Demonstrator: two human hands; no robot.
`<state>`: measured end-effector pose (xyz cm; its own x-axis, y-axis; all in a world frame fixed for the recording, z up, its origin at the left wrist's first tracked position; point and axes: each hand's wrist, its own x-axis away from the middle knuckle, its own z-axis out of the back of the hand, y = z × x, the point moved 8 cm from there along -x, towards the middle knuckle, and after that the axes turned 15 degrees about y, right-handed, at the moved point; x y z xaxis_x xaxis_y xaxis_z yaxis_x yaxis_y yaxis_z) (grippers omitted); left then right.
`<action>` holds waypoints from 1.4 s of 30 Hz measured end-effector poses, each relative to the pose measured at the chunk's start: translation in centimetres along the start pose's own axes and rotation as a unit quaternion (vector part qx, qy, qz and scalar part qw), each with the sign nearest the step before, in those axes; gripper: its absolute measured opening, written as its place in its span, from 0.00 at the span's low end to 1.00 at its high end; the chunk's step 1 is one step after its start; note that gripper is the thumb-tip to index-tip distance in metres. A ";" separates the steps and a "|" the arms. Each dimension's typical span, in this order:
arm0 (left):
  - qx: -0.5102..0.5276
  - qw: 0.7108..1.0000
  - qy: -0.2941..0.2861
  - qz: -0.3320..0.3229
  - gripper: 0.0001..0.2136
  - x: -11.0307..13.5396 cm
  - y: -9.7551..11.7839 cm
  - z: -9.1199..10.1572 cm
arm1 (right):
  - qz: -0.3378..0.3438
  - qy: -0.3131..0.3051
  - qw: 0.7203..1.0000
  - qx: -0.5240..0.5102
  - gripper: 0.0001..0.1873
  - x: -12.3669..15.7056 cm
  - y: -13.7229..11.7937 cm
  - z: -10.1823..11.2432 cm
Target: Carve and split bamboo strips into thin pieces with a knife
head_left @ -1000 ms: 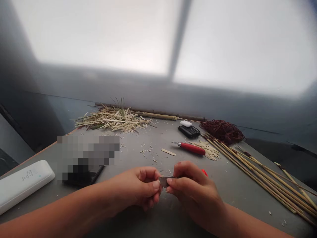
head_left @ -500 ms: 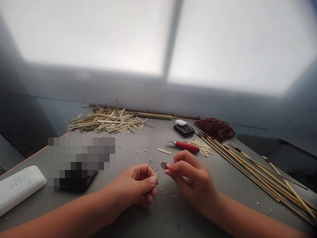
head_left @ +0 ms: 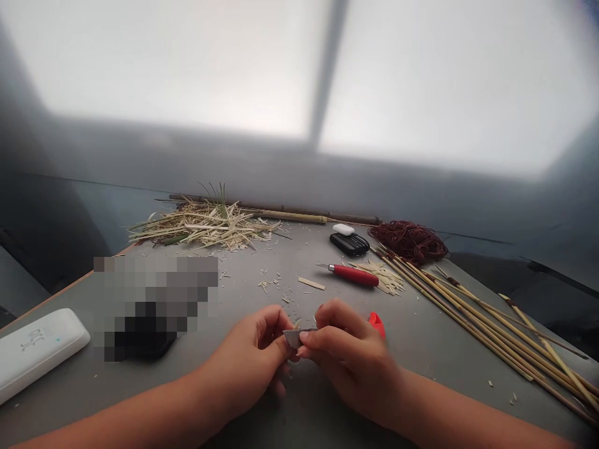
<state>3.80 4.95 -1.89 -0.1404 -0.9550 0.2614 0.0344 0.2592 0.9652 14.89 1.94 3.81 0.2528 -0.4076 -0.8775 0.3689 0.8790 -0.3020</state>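
My left hand (head_left: 253, 358), closed at the fingertips, pinches a small bamboo sliver (head_left: 297, 325) whose tip just shows. In my right hand (head_left: 353, 362) a small grey metal blade (head_left: 293, 338) is gripped between thumb and fingers. The blade lies across the left fingertips and hides most of the sliver; whether it touches the sliver I cannot tell. A bright red object (head_left: 375, 324) peeks out behind my right hand, its kind unclear. Beyond the hands lie a flat bamboo strip (head_left: 311, 284) and a red-handled knife (head_left: 354, 275).
Cut bamboo pieces (head_left: 386, 277) lie beside the red knife. Behind are a black case (head_left: 349, 244), a white case (head_left: 343, 230) and dark red cord (head_left: 408, 242). Bamboo sticks (head_left: 472, 312) run down the right. Shavings (head_left: 206, 224) are heaped back left; a white device (head_left: 42, 349) lies left.
My right hand has moved left and slightly down, bringing the blade over to the left fingertips. The red object behind that hand has come into sight. The left hand has barely moved.
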 end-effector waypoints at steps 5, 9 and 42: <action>0.007 1.000 0.007 0.015 0.20 -0.2 -0.2 0.1 | 0.005 0.009 1.000 0.021 0.11 -0.1 0.1 -0.1; 0.031 0.998 0.006 0.049 0.24 -0.4 -0.5 0.2 | 0.009 0.019 0.999 0.034 0.09 -0.1 0.3 -0.2; 0.021 0.976 -0.215 0.035 0.17 1.9 0.5 -1.2 | -0.053 0.088 0.994 0.034 0.07 -2.8 2.0 2.9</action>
<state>4.71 3.12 -0.86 -0.5414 -0.7883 0.2924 0.0197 0.3358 0.9417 17.56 4.13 6.75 0.0517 -0.4422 -0.8954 0.4463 0.8123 -0.3754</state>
